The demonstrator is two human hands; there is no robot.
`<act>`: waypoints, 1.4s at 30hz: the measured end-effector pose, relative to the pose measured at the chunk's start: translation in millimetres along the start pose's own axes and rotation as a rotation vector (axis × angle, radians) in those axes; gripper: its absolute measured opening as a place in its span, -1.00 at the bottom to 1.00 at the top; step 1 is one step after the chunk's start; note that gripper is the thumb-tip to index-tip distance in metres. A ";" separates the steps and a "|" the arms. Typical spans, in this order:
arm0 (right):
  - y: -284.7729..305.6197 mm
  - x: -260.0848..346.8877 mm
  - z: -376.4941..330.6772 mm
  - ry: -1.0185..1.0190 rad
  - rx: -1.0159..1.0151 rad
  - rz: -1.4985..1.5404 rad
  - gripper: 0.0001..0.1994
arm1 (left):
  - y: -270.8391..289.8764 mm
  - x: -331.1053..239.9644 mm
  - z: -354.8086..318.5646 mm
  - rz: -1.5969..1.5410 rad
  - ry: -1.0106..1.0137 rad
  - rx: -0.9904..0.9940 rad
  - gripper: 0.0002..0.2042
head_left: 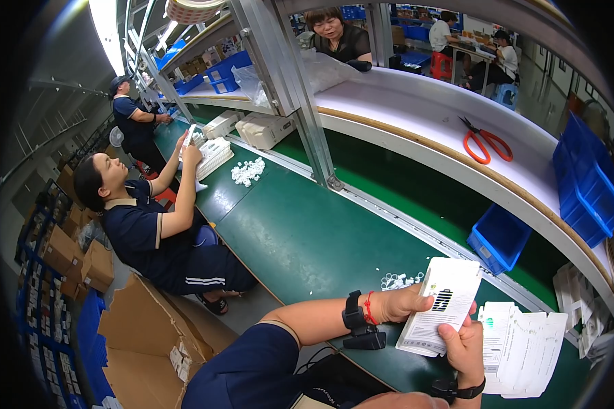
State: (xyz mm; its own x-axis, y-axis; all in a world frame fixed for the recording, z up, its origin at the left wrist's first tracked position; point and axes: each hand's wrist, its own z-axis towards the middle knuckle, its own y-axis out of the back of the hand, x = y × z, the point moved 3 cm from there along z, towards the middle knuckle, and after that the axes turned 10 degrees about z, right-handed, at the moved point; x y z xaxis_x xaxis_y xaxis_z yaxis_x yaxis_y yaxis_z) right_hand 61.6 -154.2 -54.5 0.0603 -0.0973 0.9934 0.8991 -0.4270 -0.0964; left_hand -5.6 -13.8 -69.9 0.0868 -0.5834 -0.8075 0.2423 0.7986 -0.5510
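Observation:
Over the near end of the green bench, both my hands grip a stack of flat white printed cartons (454,276), tilted up off the surface. My left hand (404,304) is closed on its left edge with the thumb across the front. At the lower right edge my right hand (465,343) is closed round it, thumb on the front face. Fingers behind the stack are partly hidden. More flat white cartons (533,347) lie overlapping on the bench just right of my right hand. Beyond my left hand sits a small pile of white and clear ring-like pieces (397,281).
Orange-handled scissors (486,144) lie on the raised white shelf (402,102). A blue bin (501,235) stands below it, with blue bins (587,180) at right. Along the green bench (300,238), a co-worker (140,211) handles white items. An open cardboard box (140,341) stands lower left.

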 end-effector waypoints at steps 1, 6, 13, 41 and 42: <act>3.9 -0.1 -0.5 0.013 -0.002 -0.049 -0.80 | 0.5 -0.7 0.7 0.014 -0.024 -0.010 -0.06; 4.3 1.2 0.6 0.125 -0.102 -0.064 -0.78 | 10.5 -3.2 -2.2 0.430 -0.077 -0.199 -0.38; 11.5 -4.4 -0.3 0.148 -0.237 -0.046 -0.72 | 2.6 -9.8 0.0 0.828 -0.158 -0.246 -0.54; 12.6 -9.3 -1.7 0.153 -0.306 0.046 -0.71 | 2.1 -5.5 0.2 0.838 -0.086 -0.190 -0.54; 11.6 -9.3 -1.7 0.165 -0.327 0.071 -0.70 | -1.5 -9.5 0.2 0.818 -0.125 -0.207 -0.56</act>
State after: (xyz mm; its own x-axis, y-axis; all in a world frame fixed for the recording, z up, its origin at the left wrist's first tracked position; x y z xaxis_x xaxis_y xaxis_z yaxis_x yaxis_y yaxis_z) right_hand 70.7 -159.7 -64.9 0.0229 -0.2695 0.9627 0.7078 -0.6757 -0.2059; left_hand -6.5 -9.5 -61.3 0.2667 0.1868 -0.9455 -0.1233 0.9796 0.1587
